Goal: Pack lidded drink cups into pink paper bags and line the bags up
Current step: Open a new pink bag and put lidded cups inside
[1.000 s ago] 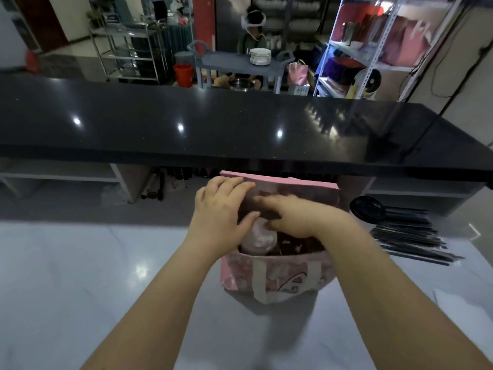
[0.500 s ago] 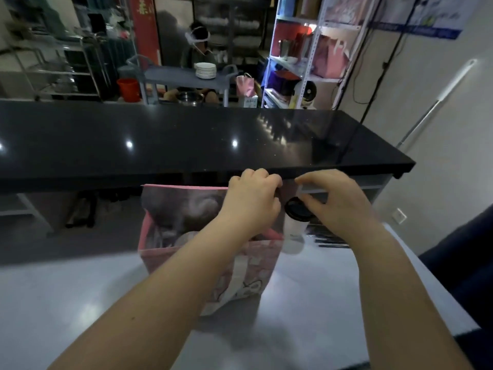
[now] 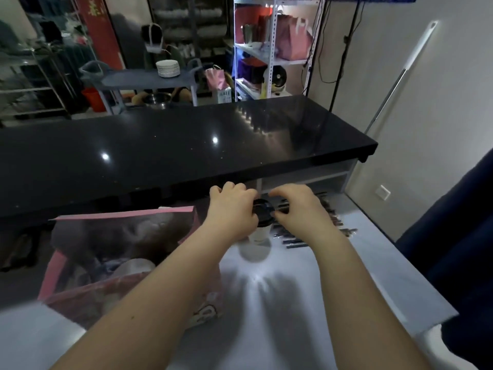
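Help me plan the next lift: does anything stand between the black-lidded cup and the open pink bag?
No separate thing does. The black-lidded cup stands on the white counter just right of the pink paper bag, left hand and right hand at its lid. Only the bag's own right wall rises between.

Nothing legible. Red banner point(image 3: 100, 25), upper left: gold characters, too blurred to read. Small box point(image 3: 224, 96) behind the black counter point(image 3: 160, 156), upper centre — print unreadable. Pink bag point(image 3: 50, 276), lower left — cartoon print, no letters I can make out.
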### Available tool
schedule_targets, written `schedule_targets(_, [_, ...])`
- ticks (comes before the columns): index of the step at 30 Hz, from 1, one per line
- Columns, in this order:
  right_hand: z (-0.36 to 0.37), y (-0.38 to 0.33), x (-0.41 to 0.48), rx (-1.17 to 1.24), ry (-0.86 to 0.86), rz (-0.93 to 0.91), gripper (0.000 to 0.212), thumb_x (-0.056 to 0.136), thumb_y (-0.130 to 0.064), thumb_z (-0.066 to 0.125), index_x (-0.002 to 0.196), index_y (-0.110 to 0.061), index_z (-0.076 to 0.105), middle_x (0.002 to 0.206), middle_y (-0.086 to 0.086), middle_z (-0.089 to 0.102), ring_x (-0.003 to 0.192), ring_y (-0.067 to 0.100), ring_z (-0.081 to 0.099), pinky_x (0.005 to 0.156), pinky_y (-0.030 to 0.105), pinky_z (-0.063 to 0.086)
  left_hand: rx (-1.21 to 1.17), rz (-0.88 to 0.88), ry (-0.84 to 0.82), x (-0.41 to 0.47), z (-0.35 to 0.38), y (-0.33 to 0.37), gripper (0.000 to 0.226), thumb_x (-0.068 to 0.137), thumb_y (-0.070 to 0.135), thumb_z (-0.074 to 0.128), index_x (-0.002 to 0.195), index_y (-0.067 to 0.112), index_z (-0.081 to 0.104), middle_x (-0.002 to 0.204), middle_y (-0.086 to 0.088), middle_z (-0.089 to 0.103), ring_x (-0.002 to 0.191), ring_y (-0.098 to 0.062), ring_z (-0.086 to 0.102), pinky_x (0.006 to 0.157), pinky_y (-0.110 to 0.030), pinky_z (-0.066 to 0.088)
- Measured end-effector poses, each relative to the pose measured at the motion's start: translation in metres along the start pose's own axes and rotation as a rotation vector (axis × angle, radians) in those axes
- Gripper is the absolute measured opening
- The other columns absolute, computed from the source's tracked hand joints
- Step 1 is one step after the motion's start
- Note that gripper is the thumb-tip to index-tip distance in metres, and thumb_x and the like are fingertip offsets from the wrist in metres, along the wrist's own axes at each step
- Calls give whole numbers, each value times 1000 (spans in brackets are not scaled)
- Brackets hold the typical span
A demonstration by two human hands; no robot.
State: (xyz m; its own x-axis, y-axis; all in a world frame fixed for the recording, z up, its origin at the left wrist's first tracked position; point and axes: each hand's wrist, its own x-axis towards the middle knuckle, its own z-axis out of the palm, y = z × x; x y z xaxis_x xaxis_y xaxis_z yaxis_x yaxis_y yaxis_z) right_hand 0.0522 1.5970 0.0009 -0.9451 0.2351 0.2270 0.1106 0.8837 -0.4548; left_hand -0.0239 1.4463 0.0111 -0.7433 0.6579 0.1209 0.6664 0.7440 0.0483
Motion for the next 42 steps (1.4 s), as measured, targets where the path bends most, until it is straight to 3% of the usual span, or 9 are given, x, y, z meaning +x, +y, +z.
schedule_targets(4, [43,14,35,-137,-279,57,64,79,-37,71,137,-29,43,136,1,46,124,30,37,100,43,38,58,-16,-35,14,15,-15,36,85,37,52,120,26,58,118,4,56,116,-23,44,96,-43,30])
schedule_targets(9, [93,18,58,-180,-332,15,76,74,-52,72,137,-32,36,141,4,36,129,35,29,110,51,28,75,-25,-14,25,20,-23,41,86,38,52,126,28,56,125,5,55,121,-22,42,98,-42,30])
schedule_targets(15, [110,24,54,-206,-377,-45,64,80,-34,68,137,-34,38,147,2,28,130,36,25,103,48,31,67,-60,-57,28,20,-24,43,87,36,53,130,32,54,130,4,52,124,-24,40,100,-45,30])
schedule_targets(24, [23,-2,24,-159,-109,-157,74,72,-34,77,137,-34,41,150,-11,31,129,25,29,100,41,34,15,-80,64,19,-28,-20,46,85,33,57,131,35,52,128,4,53,122,-24,42,101,-44,30])
schedule_targets(32, [-54,-87,3,28,209,-299,66,71,-33,80,132,-29,55,140,-1,40,128,24,32,107,44,36,-49,-99,185,-41,-95,-71,39,82,39,64,120,39,58,129,10,54,124,-20,43,99,-44,32])
schedule_targets(39, [-41,-161,-12,65,182,-447,72,73,-31,82,138,-31,51,143,-1,37,132,22,30,109,39,32,-139,-164,246,-117,-93,-129,41,82,38,66,122,37,59,126,10,55,122,-20,44,99,-45,35])
schedule_targets(42, [-25,-185,-16,122,159,-493,74,73,-30,82,139,-32,50,145,-3,37,133,18,29,107,32,28,-280,-145,344,-146,-84,-156,34,77,47,70,107,31,68,111,9,61,107,-18,53,92,-41,42])
